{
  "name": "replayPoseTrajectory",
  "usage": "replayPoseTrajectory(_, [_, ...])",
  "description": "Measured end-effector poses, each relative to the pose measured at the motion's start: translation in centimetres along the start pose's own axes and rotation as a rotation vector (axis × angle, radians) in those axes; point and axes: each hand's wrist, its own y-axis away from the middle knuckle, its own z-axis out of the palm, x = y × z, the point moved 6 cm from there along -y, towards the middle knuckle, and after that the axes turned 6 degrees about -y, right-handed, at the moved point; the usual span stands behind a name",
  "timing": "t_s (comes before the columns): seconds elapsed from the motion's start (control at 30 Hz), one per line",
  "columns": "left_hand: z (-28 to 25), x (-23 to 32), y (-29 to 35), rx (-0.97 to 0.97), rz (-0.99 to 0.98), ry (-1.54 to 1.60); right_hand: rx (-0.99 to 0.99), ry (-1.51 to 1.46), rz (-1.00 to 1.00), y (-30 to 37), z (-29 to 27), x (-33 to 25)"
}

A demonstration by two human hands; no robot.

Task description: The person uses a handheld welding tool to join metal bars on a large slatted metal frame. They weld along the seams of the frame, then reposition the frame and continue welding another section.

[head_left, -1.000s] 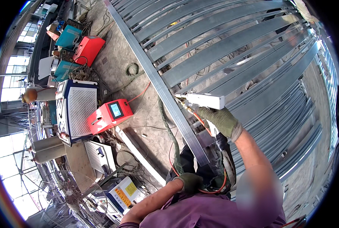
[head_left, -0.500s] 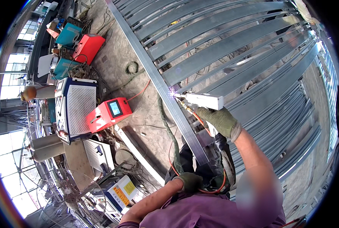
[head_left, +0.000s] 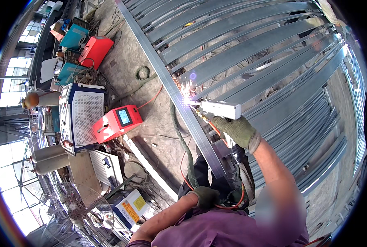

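My right hand (head_left: 238, 131), in a green work glove, is closed round the grip of a white, boxy welding gun (head_left: 222, 109). The gun's nozzle points left at the long steel side rail (head_left: 156, 64), where a bright arc (head_left: 186, 101) throws sparks at the joint with a cross slat. From beneath the gun an orange-sleeved hose (head_left: 216, 131) and a dark cable (head_left: 246, 175) run back toward my body. My left hand (head_left: 206, 197), gloved too, rests low in front of my body, fingers curled. An orange hose passes beside it; what it holds is hidden.
Parallel steel slats (head_left: 233, 35) span the frame. Long steel profiles (head_left: 299, 119) lie stacked at the right. On the left stand a red wire-feeder-like box (head_left: 121, 123), a white-and-blue machine (head_left: 86, 115), teal machines (head_left: 74, 37) and a fan (head_left: 74, 206). A green hose (head_left: 179, 136) crosses the floor.
The glow at the nozzle has grown into a brighter arc, with sparks spraying upward. The gun and my right hand have barely shifted; my left hand keeps its place.
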Motion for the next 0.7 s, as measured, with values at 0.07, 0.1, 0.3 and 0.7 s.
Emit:
replayPoseTrajectory(0.07, [0.41,-0.31,-0.23,0.004,-0.025,-0.010,0.002,-0.018,0.031,0.01,0.03,0.19])
replayPoseTrajectory(0.1, [0.40,-0.26,-0.19,0.005,-0.017,-0.011,-0.001,-0.020,0.032,0.06,0.06,0.11])
replayPoseTrajectory(0.3, [0.23,-0.11,-0.04,0.004,0.016,-0.006,0.000,-0.012,0.003,0.29,0.00,-0.19])
replayPoseTrajectory(0.7, [0.95,-0.50,-0.30,0.017,-0.021,-0.021,0.002,0.014,-0.034,0.64,0.04,-0.11])
